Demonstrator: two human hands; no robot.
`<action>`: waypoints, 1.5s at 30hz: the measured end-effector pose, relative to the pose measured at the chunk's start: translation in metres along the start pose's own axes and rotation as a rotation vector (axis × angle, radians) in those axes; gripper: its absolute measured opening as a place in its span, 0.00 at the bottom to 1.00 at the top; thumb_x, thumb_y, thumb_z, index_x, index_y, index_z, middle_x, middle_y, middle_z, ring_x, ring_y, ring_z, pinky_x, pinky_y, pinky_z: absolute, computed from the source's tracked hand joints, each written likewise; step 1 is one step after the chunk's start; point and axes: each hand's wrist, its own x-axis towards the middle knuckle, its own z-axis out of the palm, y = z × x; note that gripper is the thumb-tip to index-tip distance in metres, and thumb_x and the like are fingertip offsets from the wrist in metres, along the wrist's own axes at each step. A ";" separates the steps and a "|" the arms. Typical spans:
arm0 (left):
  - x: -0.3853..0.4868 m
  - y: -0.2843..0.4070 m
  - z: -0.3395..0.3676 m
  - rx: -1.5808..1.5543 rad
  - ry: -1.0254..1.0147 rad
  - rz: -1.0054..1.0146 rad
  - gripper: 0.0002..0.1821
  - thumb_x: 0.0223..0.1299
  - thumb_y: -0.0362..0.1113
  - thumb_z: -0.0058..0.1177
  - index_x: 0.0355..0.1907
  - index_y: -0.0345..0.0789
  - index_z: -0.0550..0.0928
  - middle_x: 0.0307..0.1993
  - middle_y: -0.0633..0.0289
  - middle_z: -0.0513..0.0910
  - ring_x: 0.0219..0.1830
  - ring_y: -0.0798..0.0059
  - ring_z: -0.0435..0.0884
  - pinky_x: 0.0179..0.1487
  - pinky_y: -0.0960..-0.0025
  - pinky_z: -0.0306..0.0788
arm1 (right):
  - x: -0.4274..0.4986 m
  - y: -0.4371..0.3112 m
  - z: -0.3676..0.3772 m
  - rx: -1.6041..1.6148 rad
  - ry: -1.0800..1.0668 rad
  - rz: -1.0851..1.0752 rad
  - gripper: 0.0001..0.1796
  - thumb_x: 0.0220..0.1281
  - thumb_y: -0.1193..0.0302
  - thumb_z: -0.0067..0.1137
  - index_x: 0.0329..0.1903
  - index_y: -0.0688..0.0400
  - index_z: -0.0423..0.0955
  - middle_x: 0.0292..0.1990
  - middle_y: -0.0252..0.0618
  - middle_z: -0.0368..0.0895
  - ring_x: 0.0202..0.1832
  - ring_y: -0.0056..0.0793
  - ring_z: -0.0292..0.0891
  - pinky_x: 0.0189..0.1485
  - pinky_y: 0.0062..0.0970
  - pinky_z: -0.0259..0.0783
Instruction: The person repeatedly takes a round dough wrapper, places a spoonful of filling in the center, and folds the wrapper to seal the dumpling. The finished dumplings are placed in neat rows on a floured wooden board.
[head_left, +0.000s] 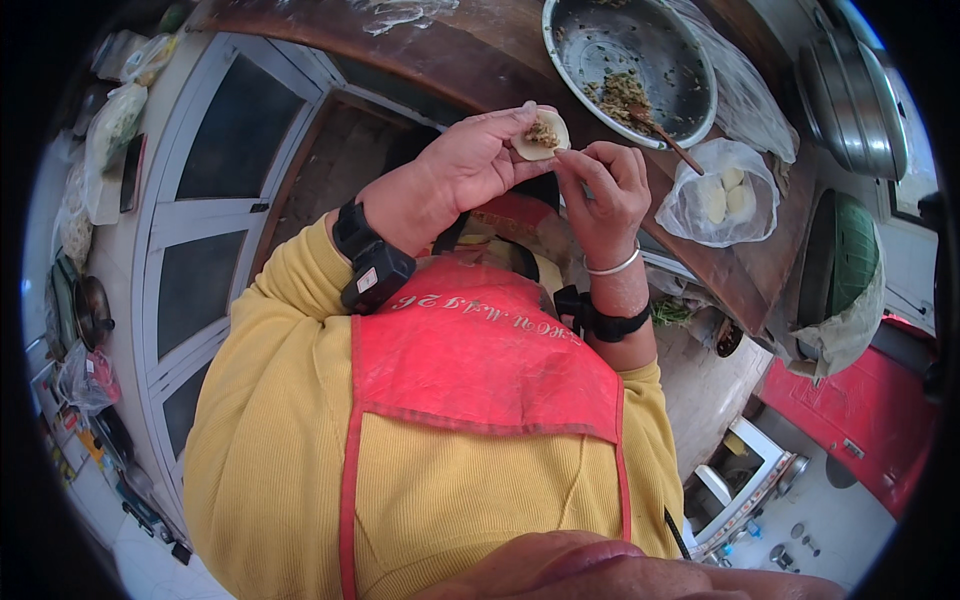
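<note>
My left hand (476, 161) holds a small round dough wrapper (536, 152) with a lump of minced filling (542, 135) on its middle. The thumb lies at the wrapper's upper edge, with fingers beneath. My right hand (611, 184) pinches the lower right edge of the same wrapper between thumb and finger. The wrapper is still unfolded, its filling in plain sight. Beyond my right hand stands a wide metal bowl (577, 79) with filling (622, 97) heaped at its near side. A wooden utensil (677, 148) leans out over the rim.
Several pale dough pieces (718, 199) lie in a clear plastic bag (682, 202) near the corner of the wooden table (480, 45). White flour marks the tabletop. A covered green basket (853, 259) and stacked metal pans (844, 105) stand to the right. Glazed doors (217, 195) are at left.
</note>
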 end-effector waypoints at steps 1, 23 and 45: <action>0.000 0.000 0.001 0.011 0.002 0.004 0.17 0.75 0.39 0.46 0.59 0.33 0.76 0.53 0.57 0.82 0.54 0.67 0.82 0.58 0.63 0.79 | -0.001 0.000 0.001 -0.004 -0.002 0.004 0.12 0.44 0.77 0.71 0.34 0.51 0.83 0.30 0.31 0.76 0.31 0.31 0.71 0.31 0.28 0.68; -0.001 -0.005 0.008 0.267 -0.006 0.112 0.12 0.73 0.36 0.51 0.50 0.33 0.82 0.42 0.62 0.85 0.45 0.76 0.84 0.54 0.69 0.79 | 0.007 0.003 0.017 0.034 0.044 -0.111 0.08 0.48 0.78 0.67 0.34 0.55 0.81 0.36 0.33 0.80 0.33 0.34 0.76 0.35 0.29 0.74; -0.007 0.008 0.011 1.083 -0.170 0.456 0.14 0.68 0.28 0.55 0.55 0.29 0.76 0.46 0.64 0.84 0.48 0.85 0.80 0.53 0.77 0.75 | 0.003 0.016 0.012 0.443 -0.132 0.498 0.04 0.62 0.80 0.64 0.39 0.64 0.79 0.36 0.31 0.78 0.35 0.17 0.78 0.38 0.17 0.78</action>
